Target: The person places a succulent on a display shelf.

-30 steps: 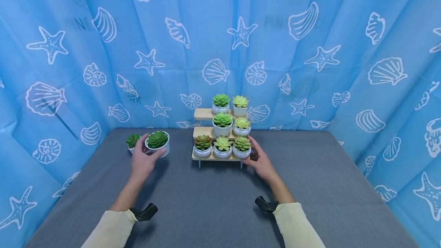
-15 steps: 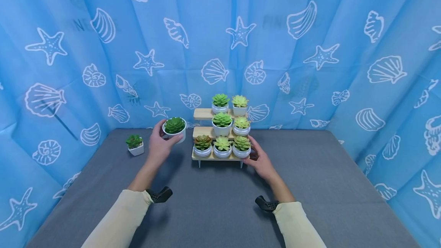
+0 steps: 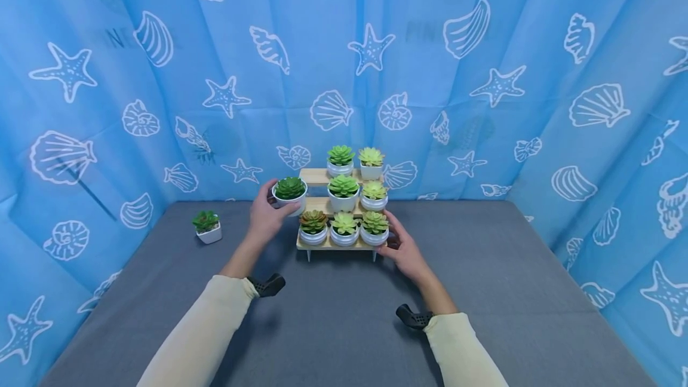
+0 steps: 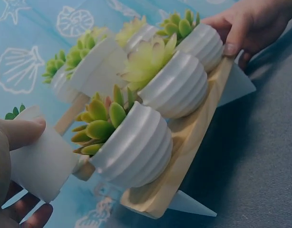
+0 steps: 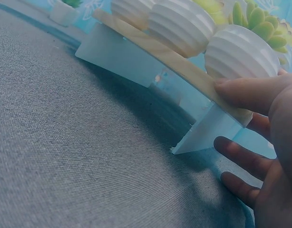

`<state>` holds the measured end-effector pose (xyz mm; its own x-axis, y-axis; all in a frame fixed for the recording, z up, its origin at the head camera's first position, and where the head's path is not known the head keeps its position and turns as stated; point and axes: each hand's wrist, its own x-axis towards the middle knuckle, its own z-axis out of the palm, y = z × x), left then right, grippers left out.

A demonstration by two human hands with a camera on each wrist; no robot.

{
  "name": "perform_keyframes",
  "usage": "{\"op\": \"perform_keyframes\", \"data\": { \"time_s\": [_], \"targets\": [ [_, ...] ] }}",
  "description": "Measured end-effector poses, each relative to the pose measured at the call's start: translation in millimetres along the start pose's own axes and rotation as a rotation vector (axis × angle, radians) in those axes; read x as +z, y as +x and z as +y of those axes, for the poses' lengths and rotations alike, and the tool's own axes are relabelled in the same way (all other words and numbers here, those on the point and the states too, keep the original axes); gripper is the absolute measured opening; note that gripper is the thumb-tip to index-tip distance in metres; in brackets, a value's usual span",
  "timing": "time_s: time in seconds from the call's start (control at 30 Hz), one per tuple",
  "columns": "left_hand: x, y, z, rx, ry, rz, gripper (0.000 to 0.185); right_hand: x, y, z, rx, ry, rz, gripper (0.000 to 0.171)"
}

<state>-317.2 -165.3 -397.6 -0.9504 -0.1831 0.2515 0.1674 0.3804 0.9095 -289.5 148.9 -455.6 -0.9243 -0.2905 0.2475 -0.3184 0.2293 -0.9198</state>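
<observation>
My left hand (image 3: 264,220) grips a dark green succulent in a smooth white pot (image 3: 290,189). It hangs at the left end of the middle board of a three-tier wooden plant stand (image 3: 316,176); whether it touches the board cannot be told. In the left wrist view, the thumb presses the near side of the white pot (image 4: 43,164). My right hand (image 3: 407,254) holds the right end of the bottom board, its thumb (image 5: 253,95) on the wood in the right wrist view. Several potted succulents (image 3: 343,193) stand on the three boards.
A small green succulent in a white square pot (image 3: 208,226) stands on the grey cloth-covered table (image 3: 333,321), to the left. Behind the stand hangs a blue curtain (image 3: 355,11) with shells and starfish. Translucent supports (image 5: 203,128) show under the bottom board.
My left hand has carried its potted succulent rightward, from beside the small square pot to the left end of the stand's boards. The right hand keeps its place on the stand.
</observation>
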Motion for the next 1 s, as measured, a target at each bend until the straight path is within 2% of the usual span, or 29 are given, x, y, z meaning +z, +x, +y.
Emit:
{"op": "perform_keyframes", "data": {
  "time_s": [0.27,0.5,0.63,0.73,1.0],
  "targets": [
    [7.8,2.8,-0.6,-0.016,-0.038,-0.023,0.083,2,1,2,-0.012,-0.002,-0.003,0.082],
    [12.8,1.5,1.7,-0.011,-0.057,-0.027,0.079,2,9,34,-0.015,0.007,0.029,0.085],
    [12.8,0.9,2.3,-0.022,-0.048,-0.014,0.078,2,11,38,-0.025,0.008,0.025,0.085],
    [12.8,1.1,1.5,-0.015,-0.045,-0.014,0.078,2,10,36,-0.018,0.012,0.02,0.085],
    [15.5,-1.2,1.0,0.004,-0.052,-0.028,0.079,0,2,6,-0.015,0.007,0.0,0.08]
  ]
}}
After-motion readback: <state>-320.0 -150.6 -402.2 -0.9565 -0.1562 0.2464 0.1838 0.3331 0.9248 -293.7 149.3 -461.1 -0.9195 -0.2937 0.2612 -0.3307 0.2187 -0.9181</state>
